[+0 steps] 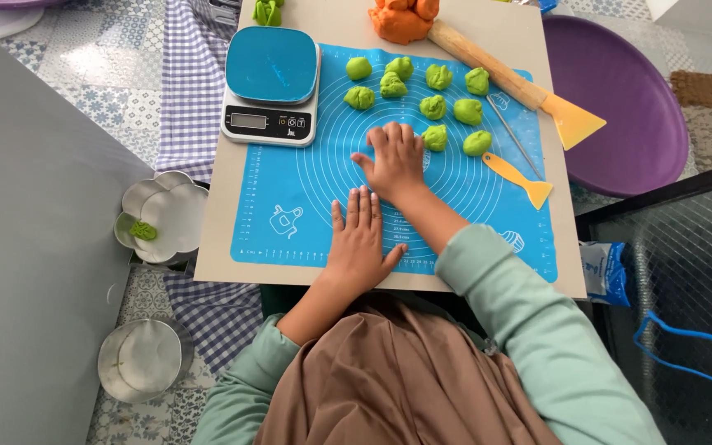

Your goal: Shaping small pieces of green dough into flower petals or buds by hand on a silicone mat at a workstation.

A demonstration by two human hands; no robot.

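Your right hand [393,161] presses flat, fingers spread, holding nothing visible; your left hand [358,235] lies flat on the mat [290,206]. Push further and you may squash the nearest green dough ball [434,137].

Blue mat [290,206]: smooth, rubbery, matt; rolling pin [484,64]: bare wood; scale [272,82]: glossy plastic; dough lumps [433,106]: soft, matt; bowl [143,358]: metal
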